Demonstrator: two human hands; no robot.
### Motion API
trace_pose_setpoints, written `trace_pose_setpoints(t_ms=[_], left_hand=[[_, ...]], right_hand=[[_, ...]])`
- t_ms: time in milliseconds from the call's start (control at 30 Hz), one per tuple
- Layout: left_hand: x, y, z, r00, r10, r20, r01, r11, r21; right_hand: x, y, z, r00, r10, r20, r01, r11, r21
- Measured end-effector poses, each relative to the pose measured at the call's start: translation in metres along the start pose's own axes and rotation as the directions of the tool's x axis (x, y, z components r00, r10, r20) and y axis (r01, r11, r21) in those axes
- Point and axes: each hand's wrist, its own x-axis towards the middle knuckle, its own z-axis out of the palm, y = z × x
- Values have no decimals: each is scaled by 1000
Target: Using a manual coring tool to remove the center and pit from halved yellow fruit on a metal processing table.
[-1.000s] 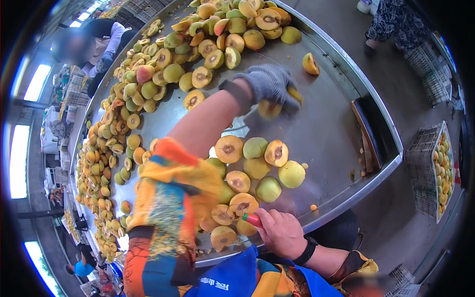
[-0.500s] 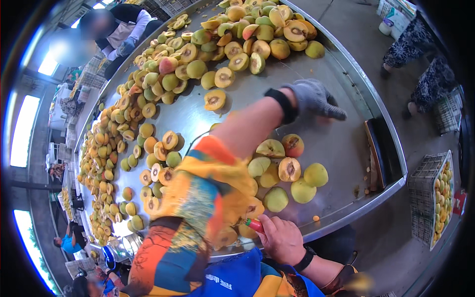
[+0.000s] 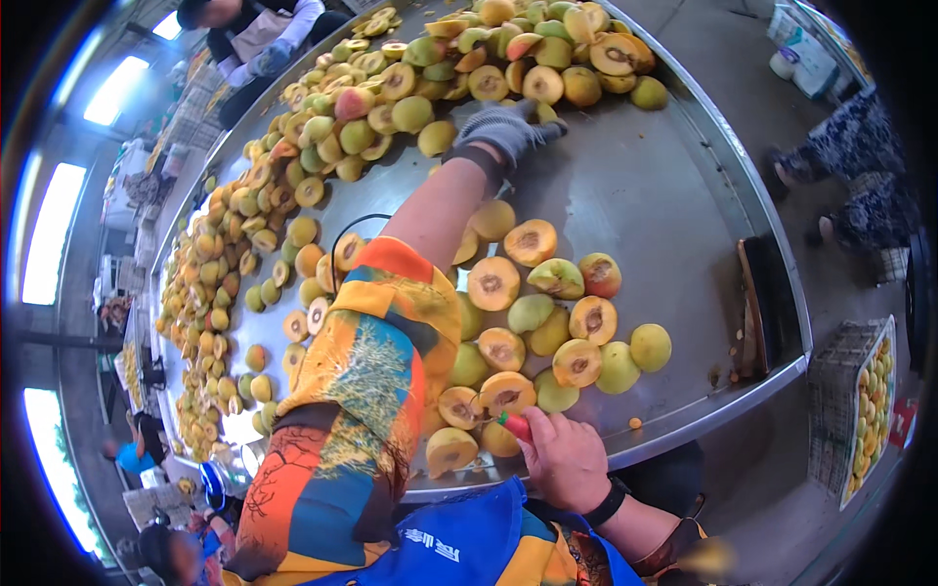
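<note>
My left hand (image 3: pixel 508 127), in a grey glove, is stretched far across the metal table (image 3: pixel 664 215) to the edge of a big pile of whole and halved peaches (image 3: pixel 528 59). Its fingers lie against a yellow peach (image 3: pixel 543 110); whether they grip it is hidden. My right hand (image 3: pixel 567 459) stays at the near rim, closed on a small red-handled tool (image 3: pixel 515 426). Just beyond that hand lies a cluster of halved peaches (image 3: pixel 547 322), some cut side up and some skin side up.
More peaches (image 3: pixel 225 283) cover the table's left side. A co-worker (image 3: pixel 256 34) stands at the far left end, another person (image 3: pixel 860 176) at the right. A dark slot (image 3: pixel 760 303) sits in the table's right edge, with a crate of peaches (image 3: pixel 868 410) on the floor beyond.
My left hand has swept from the table's right part leftward and farther away to the big pile. My right hand has kept its place with the red tool.
</note>
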Motion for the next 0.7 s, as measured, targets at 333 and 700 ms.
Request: trace_pose_setpoints(t_ms=[333, 700], left_hand=[[-169, -28, -18, 722, 374, 583, -388, 915, -107], [-39, -80, -35, 975, 211, 68, -208, 762, 614]], right_hand=[[-1, 6, -3, 994, -37, -107, 45, 997, 68], [-2, 0, 0, 989, -65, -135, 79, 992, 100]])
